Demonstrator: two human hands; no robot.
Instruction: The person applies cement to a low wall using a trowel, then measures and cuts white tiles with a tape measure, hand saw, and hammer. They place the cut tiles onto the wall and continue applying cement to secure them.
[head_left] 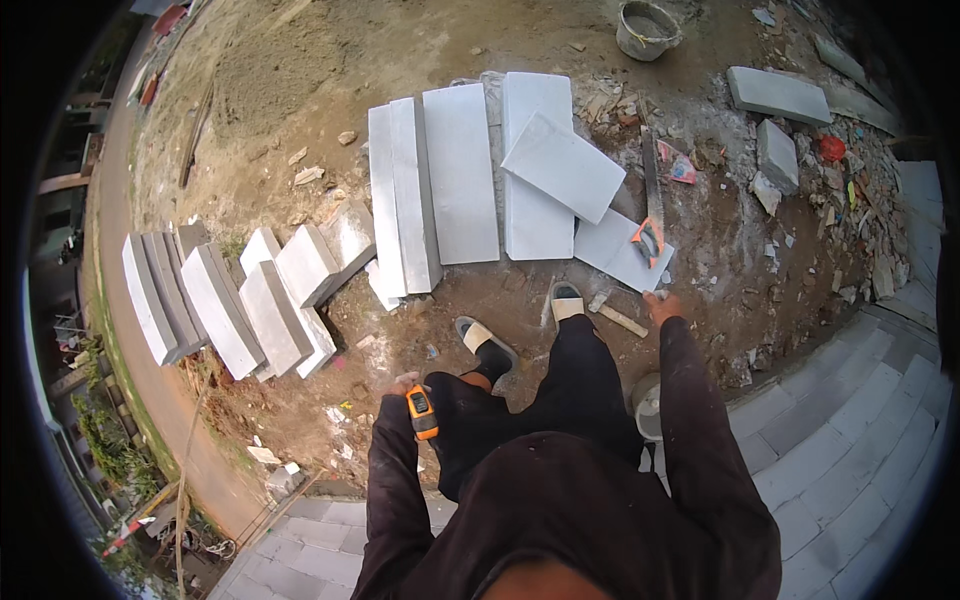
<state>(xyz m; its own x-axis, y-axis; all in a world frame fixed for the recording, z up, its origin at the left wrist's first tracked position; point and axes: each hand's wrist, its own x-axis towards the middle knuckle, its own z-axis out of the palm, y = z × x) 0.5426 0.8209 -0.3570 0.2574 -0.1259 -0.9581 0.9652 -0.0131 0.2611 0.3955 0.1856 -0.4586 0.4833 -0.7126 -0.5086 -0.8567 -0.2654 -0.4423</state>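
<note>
My right hand [661, 307] reaches forward to the near corner of a pale block [610, 250], its fingers apart at the edge. Across that block lies the orange and black handle of a handsaw [651, 205], its blade pointing away from me. My left hand [403, 383] is low beside my left knee, its fingers too small to read. An orange and black device [421, 412] sits at that wrist. Between my feet and right hand, a wooden-handled hammer [622, 320] rests on the dirt. Another block [565, 167] lies slantwise over the upright row.
Long pale blocks [460, 175] stand ahead of me, with more blocks [222, 310] leaning at left. A bucket [647, 32] stands far off; a pail [649, 408] is by my right leg. Rubble [850, 215] lies at right. Block walls [830, 440] run behind me.
</note>
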